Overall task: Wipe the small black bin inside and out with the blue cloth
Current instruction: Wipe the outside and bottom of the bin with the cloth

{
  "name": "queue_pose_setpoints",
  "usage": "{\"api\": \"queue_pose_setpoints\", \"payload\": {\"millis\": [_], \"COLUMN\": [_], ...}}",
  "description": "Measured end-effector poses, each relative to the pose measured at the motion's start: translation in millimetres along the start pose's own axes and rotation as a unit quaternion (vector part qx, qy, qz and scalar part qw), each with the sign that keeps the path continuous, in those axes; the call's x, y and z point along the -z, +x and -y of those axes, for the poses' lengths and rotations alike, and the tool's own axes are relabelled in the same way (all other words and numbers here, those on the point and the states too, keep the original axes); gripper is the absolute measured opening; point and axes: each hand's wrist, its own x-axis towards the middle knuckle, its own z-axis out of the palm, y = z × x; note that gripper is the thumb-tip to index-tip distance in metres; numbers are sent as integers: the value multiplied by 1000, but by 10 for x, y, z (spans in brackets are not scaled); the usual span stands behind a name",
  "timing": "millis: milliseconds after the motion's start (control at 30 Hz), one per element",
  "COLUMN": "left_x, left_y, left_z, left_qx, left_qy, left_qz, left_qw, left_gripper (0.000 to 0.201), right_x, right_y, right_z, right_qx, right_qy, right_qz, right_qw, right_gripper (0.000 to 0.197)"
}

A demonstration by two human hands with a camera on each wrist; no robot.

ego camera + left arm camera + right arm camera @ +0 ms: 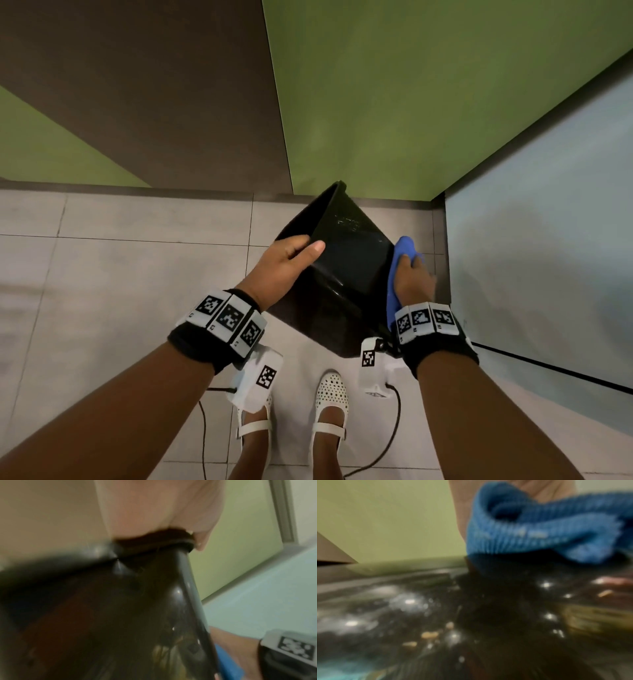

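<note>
**mop_guy:** Blue cloth [404,248] is bunched under the right hand [414,281]. Its fingers [418,262] lie close together and pretty flat on top, pressing the cloth against the right outer side of the black bin [352,260].

**tilefan:** And the other side?

**mop_guy:** There the left hand [287,263] is clamped on the bin's left rim. The thumb [310,248] is hooked over onto the glossy inner wall. The rest of the fingers are round the outside, mostly hidden. The left wrist view shows the rim wedged right into that grip.

**tilefan:** So where's the bin itself?

**mop_guy:** Between the two hands, tipped at an angle so you can see into it. Can't tell if its base touches the floor [137,274]. In the right wrist view, just below the cloth, the bin's shiny surface has pale specks [429,635] on it, all a bit blurry.

**tilefan:** Anything around it?

**mop_guy:** Grey floor tiles under the bin, white dotted shoes [330,390] just on the near side of it. There's a green wall [411,102] behind it and a pale panel [548,240] off to its right. Black wrist bands [226,317] with square markers sit just back from each hand.
</note>
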Motion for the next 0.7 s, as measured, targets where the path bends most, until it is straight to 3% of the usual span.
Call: {"api": "queue_pose_setpoints", "payload": {"millis": [33,133,233,400,467,633,700], "left_x": [22,100,89,76,33,-188,-248], "left_y": [-1,54,114,259,299,384,411], "left_z": [-33,-106,-194,-69,84,259,297], "left_qx": [39,127,132,108,101,93,76], "left_qy": [-11,-5,-15,-8,-30,-74,-72], "left_qz": [54,119,117,37,25,-36,-28], "left_qw": [998,985,984,993,994,992,994], "left_gripper": [20,46,46,65,72,50,49], "right_x": [5,-44,-146,-296,-384,-785,-882], "right_y": [6,-61,-162,-265,-324,-686,-681], "right_z": [-5,-13,-62,-69,-49,174,299], "right_qx": [13,13,32,60,79,265,291], "right_qy": [-4,19,32,-5,-25,-73,-102], "right_qz": [-24,-67,-102,-160,-144,-39,-15], "right_qw": [1000,997,994,985,986,961,951], "right_gripper": [51,52,55,55,56,60,57]}}
